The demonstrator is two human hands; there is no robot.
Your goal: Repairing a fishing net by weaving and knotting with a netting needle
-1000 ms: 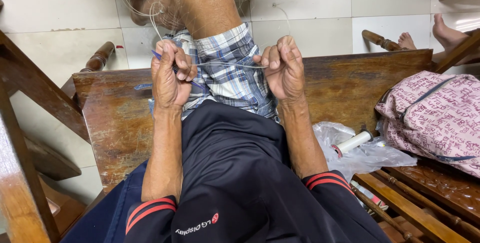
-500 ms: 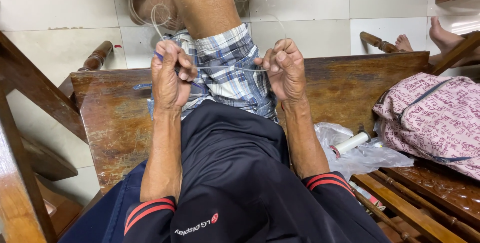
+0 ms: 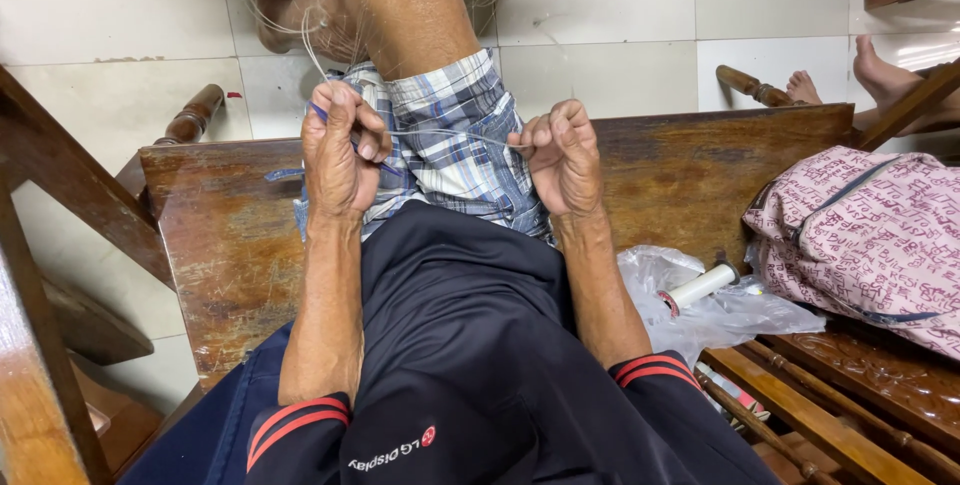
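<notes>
Both hands are closed in pinches on a thin pale line stretched taut between them above the lap. The left hand grips one end together with a small blue tool, possibly a netting needle, though little of it shows. The right hand nips the other end between thumb and curled fingers, which seems to keep the span tight enough to work. Beyond the left hand the line runs up into a tangle of fine net draped over the raised knee, apparently holding it in reach. Right of the right hand, on the wooden counter, lie a white spool on a clear plastic bag and a pink backpack.
</notes>
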